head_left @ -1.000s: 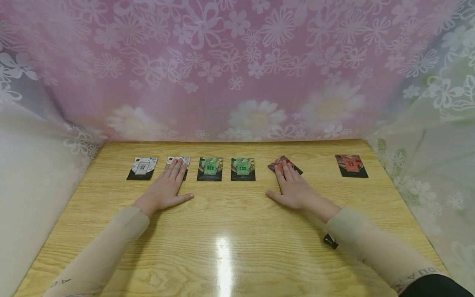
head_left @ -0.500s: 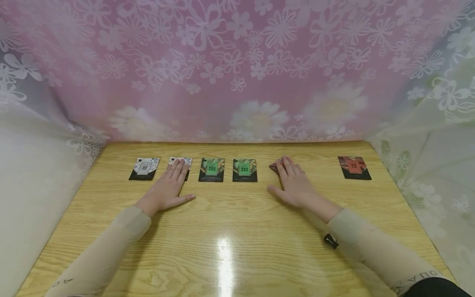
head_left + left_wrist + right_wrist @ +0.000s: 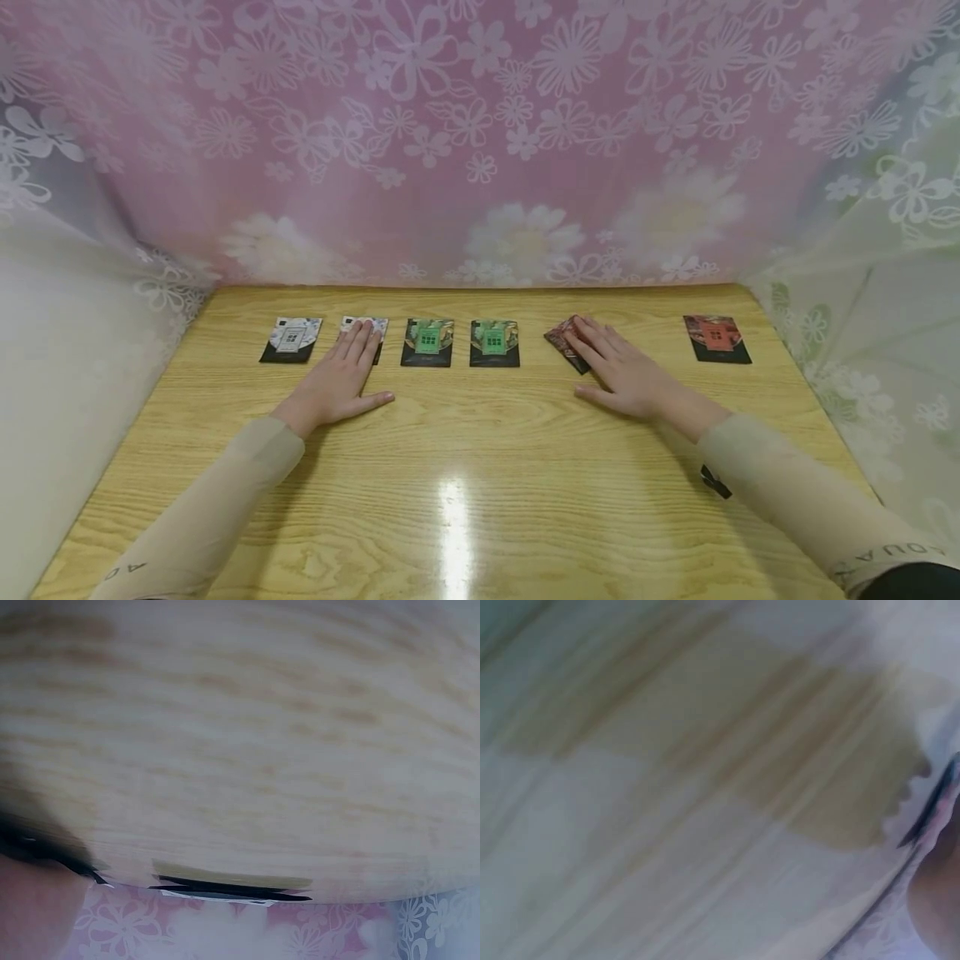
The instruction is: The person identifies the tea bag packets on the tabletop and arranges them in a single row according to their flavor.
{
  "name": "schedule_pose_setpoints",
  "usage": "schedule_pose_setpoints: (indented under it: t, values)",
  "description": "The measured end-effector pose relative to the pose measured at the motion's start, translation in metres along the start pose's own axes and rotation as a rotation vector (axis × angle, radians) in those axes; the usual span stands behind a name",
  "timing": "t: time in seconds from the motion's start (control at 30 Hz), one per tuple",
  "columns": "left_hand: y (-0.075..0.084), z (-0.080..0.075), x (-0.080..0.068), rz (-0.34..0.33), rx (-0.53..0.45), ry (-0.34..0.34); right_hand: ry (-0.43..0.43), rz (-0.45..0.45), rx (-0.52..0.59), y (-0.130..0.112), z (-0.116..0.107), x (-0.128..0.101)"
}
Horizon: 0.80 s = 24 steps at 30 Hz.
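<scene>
The left hand (image 3: 335,385) lies flat left of centre in the head view, fingers straight and together, fingertips resting on a white-patterned, black-edged card packet (image 3: 367,326). The right hand (image 3: 628,372) lies flat right of centre, fingers straight and slightly spread, pressing on a tilted red-patterned black card packet (image 3: 564,340); neither hand grips anything. Both packets lie in a row across the yellow wood-grain surface (image 3: 465,467), with another white packet (image 3: 292,339) at far left, two green packets (image 3: 427,342) (image 3: 494,342) between the hands, and a red packet (image 3: 716,338) at far right. Packet print is too small to read. The right sleeve (image 3: 840,521) shows letters "AUQA" at its lower edge.
</scene>
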<state>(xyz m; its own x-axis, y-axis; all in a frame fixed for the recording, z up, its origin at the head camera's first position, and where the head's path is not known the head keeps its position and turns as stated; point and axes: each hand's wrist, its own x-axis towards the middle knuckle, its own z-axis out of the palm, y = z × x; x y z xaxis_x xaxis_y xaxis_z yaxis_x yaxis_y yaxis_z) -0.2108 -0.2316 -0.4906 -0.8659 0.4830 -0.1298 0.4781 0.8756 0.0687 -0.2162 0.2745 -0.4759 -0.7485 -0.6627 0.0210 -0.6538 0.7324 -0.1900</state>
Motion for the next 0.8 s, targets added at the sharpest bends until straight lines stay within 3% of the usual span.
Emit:
schedule_pose_setpoints:
  t: [0.5,0.8]
  values:
    - [-0.001,0.0,0.0,0.007,0.021,0.016,-0.048,-0.169,-0.101,0.018,0.0,0.007]
    - [-0.002,0.001,0.0,0.012,0.01,0.019,-0.104,-0.054,-0.016,0.008,0.008,0.013]
